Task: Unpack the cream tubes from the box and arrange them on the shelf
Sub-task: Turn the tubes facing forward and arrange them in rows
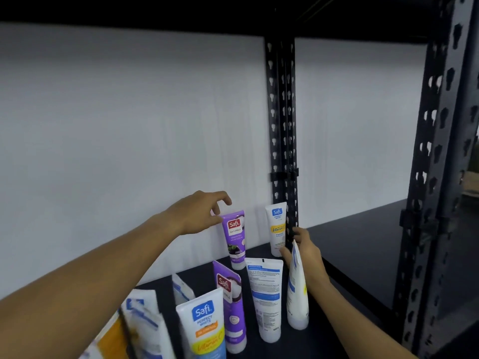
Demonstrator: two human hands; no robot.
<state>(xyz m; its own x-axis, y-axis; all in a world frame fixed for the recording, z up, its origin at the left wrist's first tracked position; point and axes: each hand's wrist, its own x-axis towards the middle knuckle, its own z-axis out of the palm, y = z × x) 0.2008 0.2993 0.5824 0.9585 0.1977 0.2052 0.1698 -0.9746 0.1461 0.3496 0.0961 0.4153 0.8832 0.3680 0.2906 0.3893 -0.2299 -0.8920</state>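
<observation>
Several cream tubes stand cap-down on the black shelf. My left hand pinches the top edge of a purple Safi Naturals tube at the back by the white wall. My right hand reaches behind a white tube and touches the lower part of a white Vitamin C tube standing by the black upright. A second purple tube, a white tube showing its back label and a white Perfect White tube stand in front. The box is out of view.
More white and orange tubes crowd the bottom left. A perforated black upright rises at the back, another at the front right. A white wall closes the back. Bare shelf stretches to the right.
</observation>
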